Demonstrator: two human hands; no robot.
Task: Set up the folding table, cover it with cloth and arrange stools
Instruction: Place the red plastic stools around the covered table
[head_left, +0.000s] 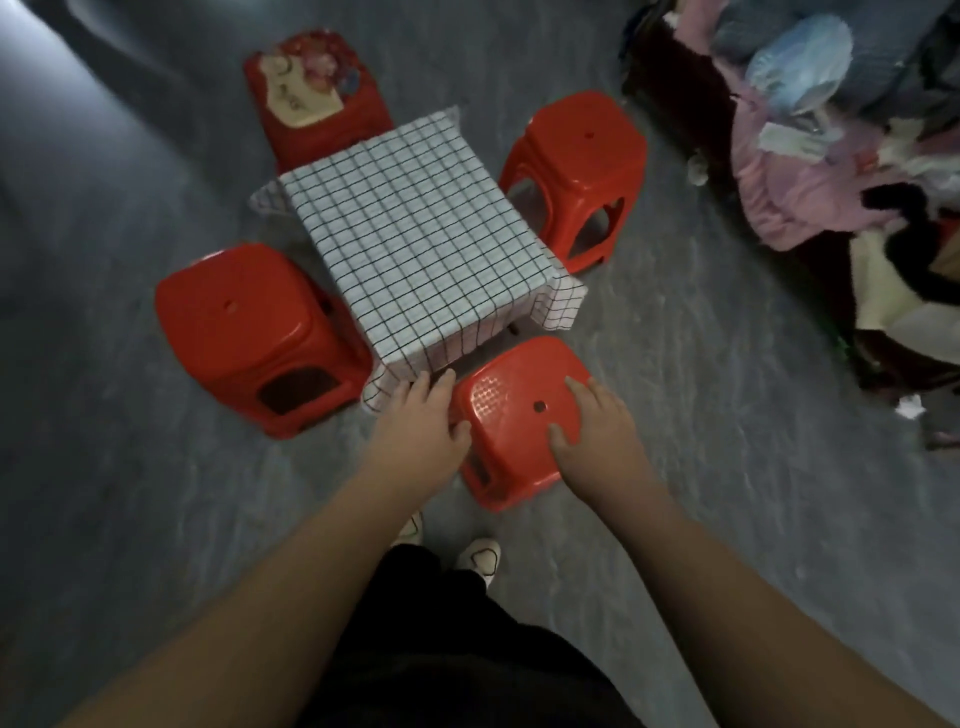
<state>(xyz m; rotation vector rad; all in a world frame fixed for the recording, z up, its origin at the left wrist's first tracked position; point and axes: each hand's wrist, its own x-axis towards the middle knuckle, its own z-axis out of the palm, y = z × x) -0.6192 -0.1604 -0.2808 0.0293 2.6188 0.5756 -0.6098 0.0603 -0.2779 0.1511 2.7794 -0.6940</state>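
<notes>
While cloth (415, 223) lies spread | left grip (423, 415) flat against near stool (511, 441) | right grip (592, 421) flat atop

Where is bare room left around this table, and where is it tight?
Free: the cloth top, the floor beyond the left stool, the strip between the right stool and the clothes pile. Crowded: the near stool, left hand and right hand on it, close to the cloth's edge.

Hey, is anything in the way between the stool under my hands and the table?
Nothing solid shows between them. The near stool, touched by the left hand and right hand, stands close to the checked cloth, whose near edge hangs down in the gap, one corner right by the left hand.
</notes>
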